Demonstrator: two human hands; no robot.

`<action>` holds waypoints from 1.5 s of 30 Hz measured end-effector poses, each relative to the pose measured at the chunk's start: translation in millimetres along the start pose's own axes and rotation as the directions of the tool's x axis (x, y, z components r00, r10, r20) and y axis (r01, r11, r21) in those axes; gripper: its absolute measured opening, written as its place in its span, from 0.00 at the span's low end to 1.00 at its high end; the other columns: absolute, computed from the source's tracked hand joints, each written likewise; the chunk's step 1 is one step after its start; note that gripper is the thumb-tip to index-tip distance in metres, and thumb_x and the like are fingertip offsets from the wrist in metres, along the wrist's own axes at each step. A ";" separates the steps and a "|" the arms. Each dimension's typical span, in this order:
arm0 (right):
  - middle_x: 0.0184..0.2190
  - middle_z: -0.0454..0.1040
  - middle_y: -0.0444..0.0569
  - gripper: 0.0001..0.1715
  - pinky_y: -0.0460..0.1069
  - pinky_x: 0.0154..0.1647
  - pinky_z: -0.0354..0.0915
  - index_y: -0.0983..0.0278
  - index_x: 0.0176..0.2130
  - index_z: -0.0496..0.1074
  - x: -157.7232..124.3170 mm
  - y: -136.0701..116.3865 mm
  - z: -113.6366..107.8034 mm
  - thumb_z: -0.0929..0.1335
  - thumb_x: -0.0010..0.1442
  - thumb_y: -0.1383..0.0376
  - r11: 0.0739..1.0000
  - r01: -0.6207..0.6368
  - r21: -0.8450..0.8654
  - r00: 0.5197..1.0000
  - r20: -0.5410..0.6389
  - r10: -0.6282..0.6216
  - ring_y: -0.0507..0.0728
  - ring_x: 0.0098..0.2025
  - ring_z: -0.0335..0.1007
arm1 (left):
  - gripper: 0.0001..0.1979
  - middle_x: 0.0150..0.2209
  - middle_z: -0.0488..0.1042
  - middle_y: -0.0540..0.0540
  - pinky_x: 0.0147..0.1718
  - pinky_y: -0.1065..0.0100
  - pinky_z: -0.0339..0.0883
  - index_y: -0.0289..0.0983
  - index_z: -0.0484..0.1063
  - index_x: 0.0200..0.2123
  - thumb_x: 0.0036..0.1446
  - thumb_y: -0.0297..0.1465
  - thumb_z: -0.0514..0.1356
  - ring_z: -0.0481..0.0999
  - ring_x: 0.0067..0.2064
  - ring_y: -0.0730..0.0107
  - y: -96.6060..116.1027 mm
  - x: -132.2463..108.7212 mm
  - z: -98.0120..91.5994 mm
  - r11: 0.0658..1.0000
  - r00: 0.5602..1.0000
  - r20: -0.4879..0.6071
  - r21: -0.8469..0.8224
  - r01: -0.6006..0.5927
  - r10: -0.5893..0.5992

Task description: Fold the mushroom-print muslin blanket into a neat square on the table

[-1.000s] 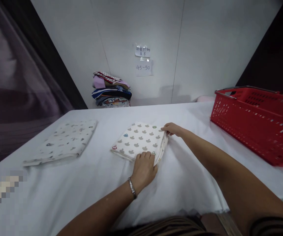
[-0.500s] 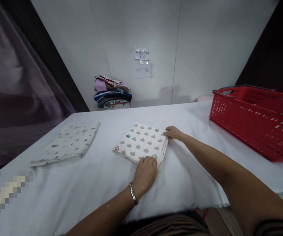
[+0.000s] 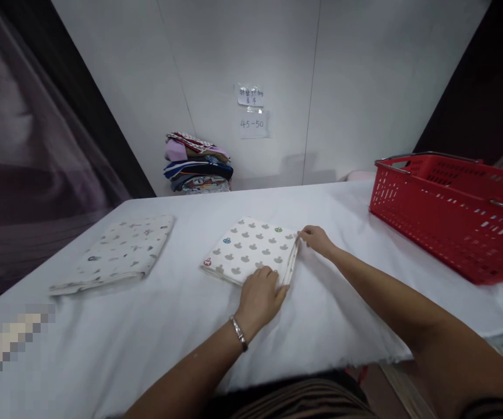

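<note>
The left hand (image 3: 258, 299) has slid further onto the patterned cloth (image 3: 251, 241), covering the green print near its close corner, while the right hand (image 3: 318, 240) has drawn slightly outward.
The cloth lies folded at the middle of the white-covered table (image 3: 181, 326); the right hand pinches its far right corner, and the left rests on the near edge, thumb spread from the fingers (a silver bracelet (image 3: 238, 333) circles that wrist). A second folded cloth (image 3: 120, 250) lies to the left, a red basket (image 3: 447, 224) to the right.
</note>
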State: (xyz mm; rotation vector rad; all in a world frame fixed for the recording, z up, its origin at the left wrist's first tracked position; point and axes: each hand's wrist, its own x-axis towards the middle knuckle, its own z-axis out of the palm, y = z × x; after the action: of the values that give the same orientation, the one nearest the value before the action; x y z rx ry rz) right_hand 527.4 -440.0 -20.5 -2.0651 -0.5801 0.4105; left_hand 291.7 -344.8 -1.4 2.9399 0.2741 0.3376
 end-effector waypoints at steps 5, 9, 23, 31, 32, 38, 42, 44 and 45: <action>0.14 0.63 0.40 0.12 0.43 0.14 0.48 0.65 0.20 0.64 -30.9 4.5 14.6 0.68 0.52 0.66 0.991 -0.095 0.098 0.976 0.204 0.073 0.46 0.14 0.55 | 0.12 0.41 0.70 0.44 0.39 0.64 0.63 0.37 0.68 0.40 0.57 0.38 0.56 0.71 0.43 0.62 5.2 27.9 3.6 0.992 0.986 0.105 0.001 0.128 -0.128; 0.15 0.63 0.40 0.12 0.43 0.12 0.45 0.66 0.20 0.64 -36.4 2.9 19.5 0.69 0.50 0.66 0.975 -0.159 0.156 0.959 0.259 0.115 0.45 0.12 0.54 | 0.12 0.39 0.73 0.42 0.40 0.64 0.63 0.37 0.70 0.40 0.56 0.37 0.56 0.73 0.42 0.60 4.7 46.9 7.8 0.983 0.963 0.198 0.019 0.185 -0.185; 0.09 0.58 0.39 0.14 0.43 0.13 0.43 0.64 0.16 0.61 -45.9 3.4 26.6 0.66 0.49 0.66 0.950 -0.172 0.262 0.962 0.252 0.104 0.45 0.12 0.47 | 0.07 0.28 0.76 0.48 0.30 0.72 0.59 0.37 0.73 0.25 0.51 0.29 0.55 0.72 0.32 0.70 -12.6 61.6 4.5 0.914 0.946 0.247 -0.295 0.280 -0.210; 0.09 0.57 0.36 0.07 0.42 0.16 0.47 0.65 0.20 0.64 -48.8 -6.7 25.5 0.67 0.47 0.70 0.970 -0.091 0.225 0.992 0.106 0.068 0.45 0.14 0.51 | 0.07 0.29 0.75 0.49 0.29 0.71 0.58 0.38 0.72 0.27 0.53 0.29 0.54 0.72 0.33 0.69 -7.6 53.2 9.9 0.922 0.957 0.159 -0.268 0.279 -0.244; 0.09 0.57 0.36 0.08 0.42 0.15 0.47 0.65 0.19 0.64 -49.2 -7.9 26.4 0.67 0.47 0.70 0.971 -0.097 0.218 0.989 0.127 0.070 0.45 0.13 0.51 | 0.07 0.29 0.75 0.49 0.30 0.71 0.58 0.38 0.72 0.28 0.53 0.29 0.54 0.72 0.33 0.69 -7.8 53.0 10.4 0.921 0.957 0.159 -0.271 0.279 -0.243; 0.07 0.53 0.36 0.12 0.43 0.13 0.41 0.64 0.16 0.61 -45.3 -11.3 31.7 0.68 0.45 0.68 0.961 -0.157 0.226 0.962 0.255 0.097 0.45 0.12 0.47 | 0.07 0.30 0.75 0.49 0.29 0.71 0.58 0.38 0.71 0.29 0.55 0.30 0.54 0.72 0.33 0.69 -5.7 49.3 11.0 0.929 0.962 0.146 -0.264 0.261 -0.229; 0.09 0.54 0.36 0.12 0.43 0.13 0.40 0.64 0.17 0.60 -48.3 -12.0 30.8 0.67 0.45 0.65 0.948 -0.152 0.279 0.959 0.272 0.073 0.45 0.13 0.46 | 0.12 0.30 0.75 0.48 0.32 0.70 0.60 0.38 0.71 0.29 0.59 0.35 0.51 0.72 0.34 0.69 -5.8 43.1 9.9 0.949 0.980 0.098 -0.249 0.192 -0.173; 0.11 0.55 0.36 0.13 0.43 0.14 0.40 0.63 0.18 0.59 -53.1 -9.3 29.5 0.67 0.45 0.62 0.930 -0.142 0.338 0.962 0.269 0.049 0.45 0.14 0.47 | 0.13 0.34 0.74 0.47 0.38 0.68 0.62 0.38 0.72 0.33 0.61 0.34 0.49 0.71 0.39 0.67 -7.8 39.7 10.2 0.972 0.992 0.001 -0.200 0.126 -0.128; 0.12 0.55 0.36 0.14 0.43 0.14 0.40 0.63 0.19 0.59 -55.6 -7.0 29.1 0.67 0.45 0.61 0.920 -0.152 0.362 0.961 0.272 0.051 0.45 0.14 0.47 | 0.12 0.37 0.74 0.46 0.41 0.66 0.61 0.38 0.72 0.36 0.60 0.33 0.50 0.70 0.43 0.66 -9.1 38.3 11.0 0.981 0.994 -0.044 -0.174 0.091 -0.100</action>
State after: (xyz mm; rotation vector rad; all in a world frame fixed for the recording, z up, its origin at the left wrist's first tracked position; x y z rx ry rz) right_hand 464.9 -447.0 -26.1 -1.6815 -0.4990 0.7991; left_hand 329.5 -329.9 -5.8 2.7411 0.3723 0.4034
